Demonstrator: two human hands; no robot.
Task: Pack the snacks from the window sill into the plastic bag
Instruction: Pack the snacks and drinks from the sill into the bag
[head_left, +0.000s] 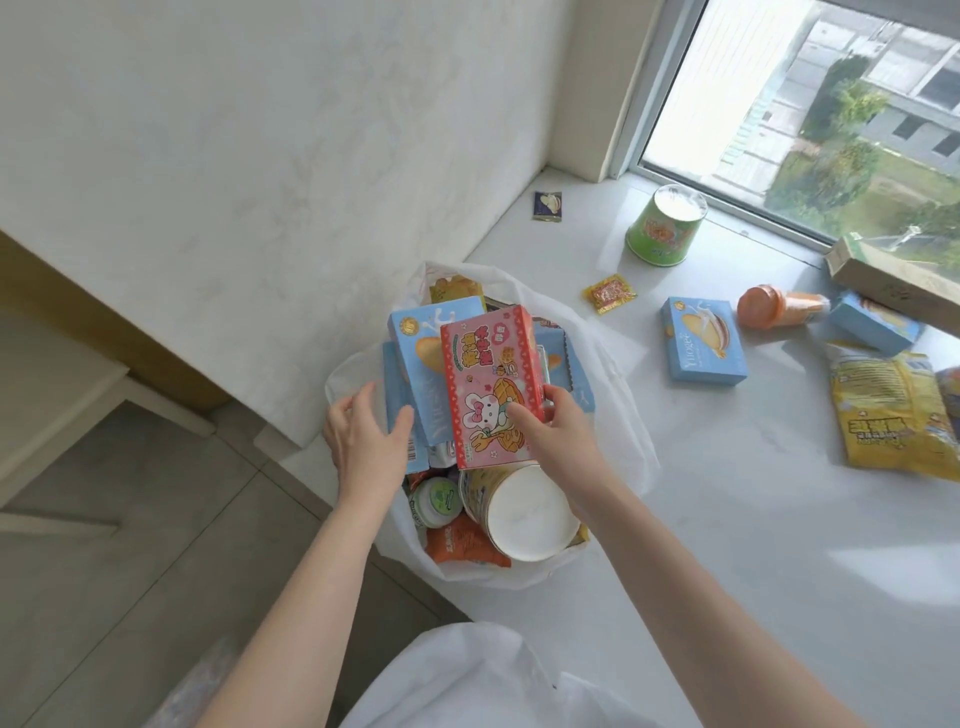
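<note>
bag (618, 415) mouth crammed; sill (727, 519) right open

Head view looks steeply down, close above sill (727, 519).

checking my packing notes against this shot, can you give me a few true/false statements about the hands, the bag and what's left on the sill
1. The right hand grips the pink box over the plastic bag. True.
2. The left hand holds a green cup. False: it holds nothing, fingers spread beside a blue box in the bag; the green cup stands on the window sill.
3. A blue box lies on the sill outside the bag. True.
4. The bag is empty. False: it holds boxes, a white-lidded tub and packets.
5. The yellow snack bag is already packed. False: it lies on the sill.
</note>
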